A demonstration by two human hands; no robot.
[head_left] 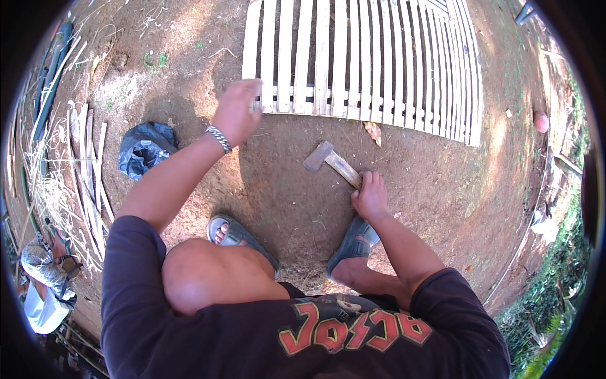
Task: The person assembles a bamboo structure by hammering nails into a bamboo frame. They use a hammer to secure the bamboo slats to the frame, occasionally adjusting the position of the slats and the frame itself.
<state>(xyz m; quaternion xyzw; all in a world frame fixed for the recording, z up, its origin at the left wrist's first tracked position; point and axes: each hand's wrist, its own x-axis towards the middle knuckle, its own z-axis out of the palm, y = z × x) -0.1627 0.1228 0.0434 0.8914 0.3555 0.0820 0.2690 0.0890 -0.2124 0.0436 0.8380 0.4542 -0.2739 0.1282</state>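
Observation:
My right hand (370, 196) is closed round the end of a hatchet's wooden handle. The hatchet (341, 168) is held low over the dirt, its dark metal head (319, 156) pointing away to the left; I cannot tell whether it touches the ground. A panel of pale slats (322, 54), which look like split bamboo, lies on the ground ahead. At its near left corner is my left hand (237, 115), with a braided bracelet on the wrist. Its thumb and fingers look apart beside the outer slat, slightly blurred; whether they touch it is unclear.
A crumpled dark plastic bag (148, 148) sits on the dirt at left, beside loose split strips (88, 170) and fibre shavings (57, 192). My sandalled feet stand below the hatchet. A dry leaf (373, 132) lies by the panel's near edge, and a reddish round object (541, 122) at far right.

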